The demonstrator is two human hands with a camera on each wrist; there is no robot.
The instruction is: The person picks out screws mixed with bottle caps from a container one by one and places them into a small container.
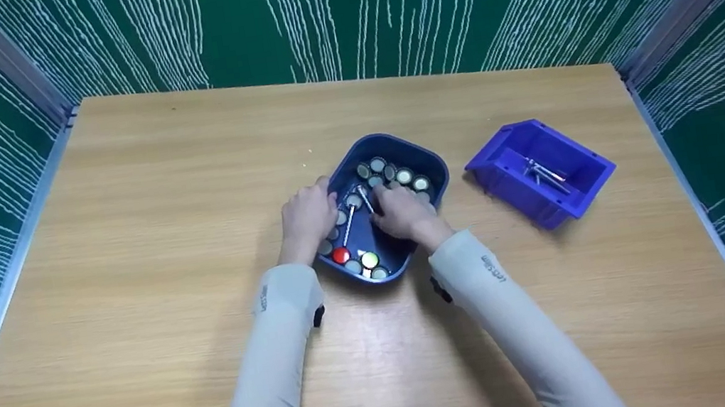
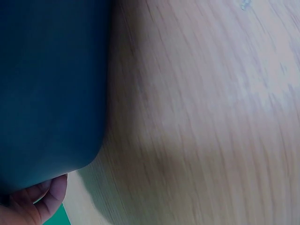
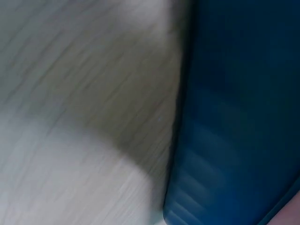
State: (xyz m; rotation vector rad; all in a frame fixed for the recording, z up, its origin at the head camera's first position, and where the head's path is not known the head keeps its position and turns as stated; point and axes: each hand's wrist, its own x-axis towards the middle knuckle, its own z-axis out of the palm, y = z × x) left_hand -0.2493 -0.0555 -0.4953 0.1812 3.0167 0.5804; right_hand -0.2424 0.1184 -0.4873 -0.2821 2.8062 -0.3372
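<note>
A dark blue bin (image 1: 397,144) stands mid-table with many round metal bottle caps (image 1: 404,176) inside, plus a red cap (image 1: 340,255) and a yellow-green one (image 1: 369,260). My left hand (image 1: 308,217) grips the bin's left rim; in the left wrist view its curled fingers (image 2: 54,197) touch the bin's wall. My right hand (image 1: 403,213) reaches down into the bin. One end of a thin silver rod (image 1: 364,197) meets its fingers, but their tips are hidden, so a hold on it cannot be confirmed. Another silver rod (image 1: 349,225) lies left of it.
Right of the blue bin stands a purple bin (image 1: 576,164) with several silver rods (image 1: 547,174) in it. Both are on a light wooden table (image 1: 173,188). Green panels with white streaks (image 1: 334,14) surround the table on three sides.
</note>
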